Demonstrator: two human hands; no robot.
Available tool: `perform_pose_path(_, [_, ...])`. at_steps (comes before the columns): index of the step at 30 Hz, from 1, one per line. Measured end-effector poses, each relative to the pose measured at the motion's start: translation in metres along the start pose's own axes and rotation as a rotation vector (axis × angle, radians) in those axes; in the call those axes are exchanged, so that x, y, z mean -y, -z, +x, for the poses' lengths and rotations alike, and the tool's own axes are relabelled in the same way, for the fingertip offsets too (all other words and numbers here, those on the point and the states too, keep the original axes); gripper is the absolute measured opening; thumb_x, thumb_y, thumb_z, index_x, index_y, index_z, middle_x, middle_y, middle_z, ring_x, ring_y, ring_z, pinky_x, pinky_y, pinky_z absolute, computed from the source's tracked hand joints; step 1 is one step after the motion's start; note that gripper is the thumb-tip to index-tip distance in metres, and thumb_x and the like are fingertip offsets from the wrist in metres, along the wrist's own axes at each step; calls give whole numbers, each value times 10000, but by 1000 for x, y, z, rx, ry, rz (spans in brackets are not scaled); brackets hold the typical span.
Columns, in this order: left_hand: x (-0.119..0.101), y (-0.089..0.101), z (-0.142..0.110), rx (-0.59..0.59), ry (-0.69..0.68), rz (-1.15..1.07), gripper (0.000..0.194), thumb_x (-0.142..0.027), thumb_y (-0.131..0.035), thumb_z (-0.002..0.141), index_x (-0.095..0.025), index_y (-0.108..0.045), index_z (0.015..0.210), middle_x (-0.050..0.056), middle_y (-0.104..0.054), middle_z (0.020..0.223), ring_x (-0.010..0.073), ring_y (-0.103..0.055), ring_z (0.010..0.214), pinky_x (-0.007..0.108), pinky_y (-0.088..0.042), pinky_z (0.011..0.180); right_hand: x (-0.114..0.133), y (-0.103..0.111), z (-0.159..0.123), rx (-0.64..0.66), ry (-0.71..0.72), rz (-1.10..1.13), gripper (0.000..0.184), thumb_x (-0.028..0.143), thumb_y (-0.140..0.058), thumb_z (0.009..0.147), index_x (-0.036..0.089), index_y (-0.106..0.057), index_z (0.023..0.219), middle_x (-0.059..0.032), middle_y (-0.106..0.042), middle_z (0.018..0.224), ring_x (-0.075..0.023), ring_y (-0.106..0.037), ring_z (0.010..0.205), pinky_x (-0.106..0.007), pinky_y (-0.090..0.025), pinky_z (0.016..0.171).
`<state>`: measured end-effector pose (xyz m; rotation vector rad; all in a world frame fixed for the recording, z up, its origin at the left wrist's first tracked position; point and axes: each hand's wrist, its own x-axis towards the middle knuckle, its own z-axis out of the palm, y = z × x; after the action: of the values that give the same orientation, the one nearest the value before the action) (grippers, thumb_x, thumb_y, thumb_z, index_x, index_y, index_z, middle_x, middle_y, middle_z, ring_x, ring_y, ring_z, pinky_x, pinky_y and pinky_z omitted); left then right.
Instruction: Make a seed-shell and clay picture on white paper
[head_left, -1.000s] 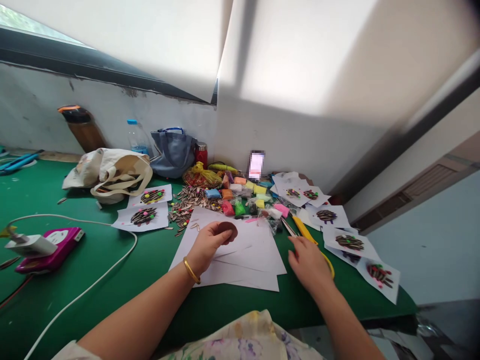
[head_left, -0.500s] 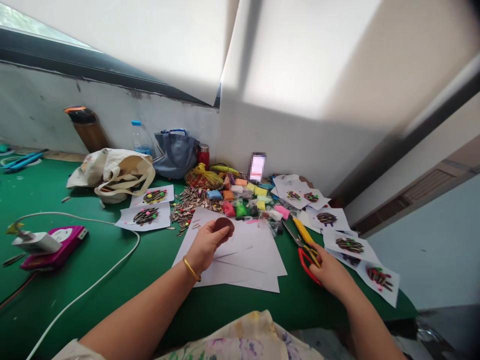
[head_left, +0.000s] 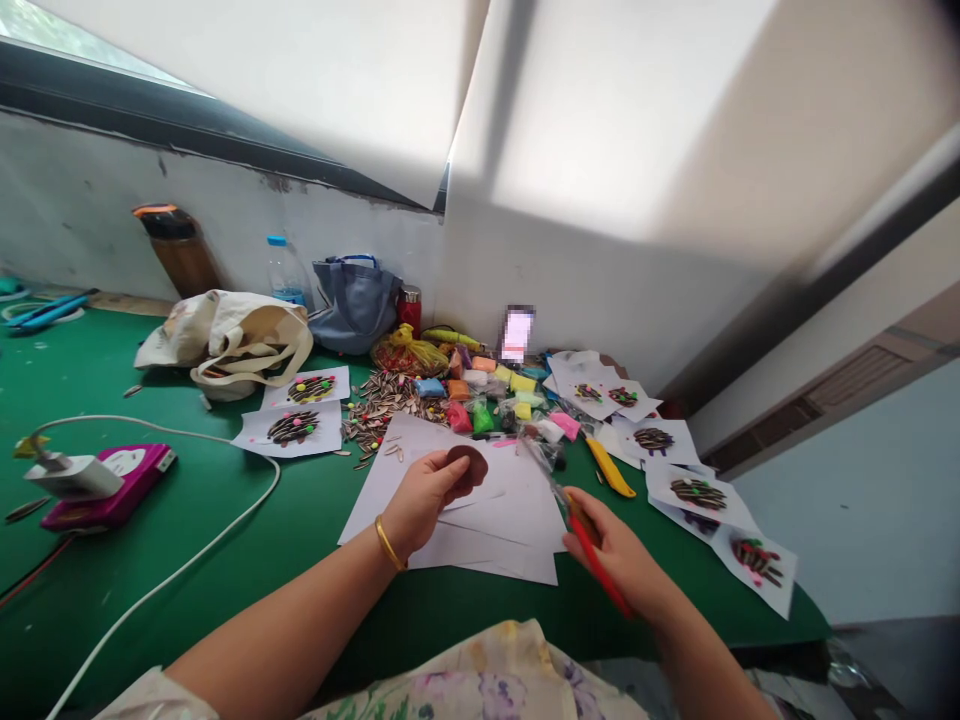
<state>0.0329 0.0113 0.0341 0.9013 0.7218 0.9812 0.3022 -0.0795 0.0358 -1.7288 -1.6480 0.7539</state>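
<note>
Between the thumb and fingers of my left hand [head_left: 431, 492] is a flat brown disc [head_left: 469, 466], held above a stack of white paper [head_left: 491, 553]. My right hand [head_left: 619, 550] grips red-handled scissors [head_left: 589, 545], raised off the table with the blades pointing up and left toward the paper; they are a little blurred. Beyond my right hand lies a yellow cutter-like tool [head_left: 610, 468]. Past the paper, small packets of coloured clay [head_left: 487, 390] are spread about, with a heap of striped sunflower seeds [head_left: 386, 400] to their left.
Sheets with seed-and-clay figures [head_left: 697, 490] lie along the right edge, and more figure sheets [head_left: 292, 430] sit left. A white cable [head_left: 202, 540] runs from a purple power strip [head_left: 112, 495]. Bags [head_left: 356, 305], a bottle [head_left: 285, 270] and a phone [head_left: 517, 333] line the wall.
My right hand has lifted the scissors off the table and brought them left toward the paper, leaving the yellow tool behind. My left hand has shifted slightly right with the disc.
</note>
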Motion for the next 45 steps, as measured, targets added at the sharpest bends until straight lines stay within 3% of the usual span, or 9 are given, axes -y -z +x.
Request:
perform_pose_path(4, [-1, 0, -1, 23, -10, -1, 305, -427, -738, 741, -157, -701, 878, 79, -698, 890, 165, -614, 812, 258, -448, 728, 26, -16, 5, 168, 58, -30, 684, 391, -721, 717, 265, -484, 1347, -80, -555, 1251, -259, -555, 1084, -400, -466, 937])
perform_pose_path(10, [2, -1, -1, 3, 3, -16, 338, -416, -761, 724, -145, -719, 921, 94, -701, 877, 181, -636, 823, 283, -471, 756, 41, -23, 9, 256, 87, -26, 626, 319, -730, 713, 280, -516, 1300, -57, -577, 1154, -229, -569, 970, -374, -470, 887])
perform_pose_path(24, [3, -2, -1, 10, 37, -21, 334, -414, -777, 707, -161, -723, 919, 76, -722, 873, 177, -658, 814, 286, -474, 767, 43, -24, 12, 227, 47, 30, 447, 317, -694, 707, 240, -644, 1144, -39, -642, 1008, -225, -572, 865, -324, -468, 762])
perform_pose_path(29, [1, -3, -3, 36, 34, -8, 320, -421, -764, 718, -156, -714, 892, 71, -707, 860, 166, -640, 807, 267, -461, 749, 39, -25, 14, 246, 56, 30, 376, 366, -703, 724, 232, -671, 1074, -10, -641, 882, -200, -551, 767, -286, -444, 673])
perform_pose_path(35, [-3, -4, -3, 43, 45, 43, 288, -419, -739, 738, -146, -690, 818, 68, -691, 849, 157, -619, 800, 260, -451, 746, 31, -18, 16, 187, 33, -55, 371, 421, -686, 745, 232, -675, 1064, -15, -661, 916, -211, -572, 796, -286, -446, 678])
perform_pose_path(40, [-3, 6, 2, -5, 4, 55, 272, -421, -701, 773, -157, -656, 818, 59, -673, 861, 151, -606, 812, 252, -448, 741, 12, -2, 22, 88, -35, -339, 436, 485, -622, 781, 240, -646, 1140, -41, -665, 933, -219, -594, 799, -288, -433, 671])
perform_pose_path(45, [-1, 9, 5, -71, 13, 21, 296, -371, -750, 726, -167, -648, 915, 50, -677, 917, 143, -611, 832, 263, -451, 785, -22, 12, 31, 93, -93, -614, 462, 328, -541, 828, 227, -569, 1278, -70, -655, 1012, -214, -607, 855, -279, -433, 694])
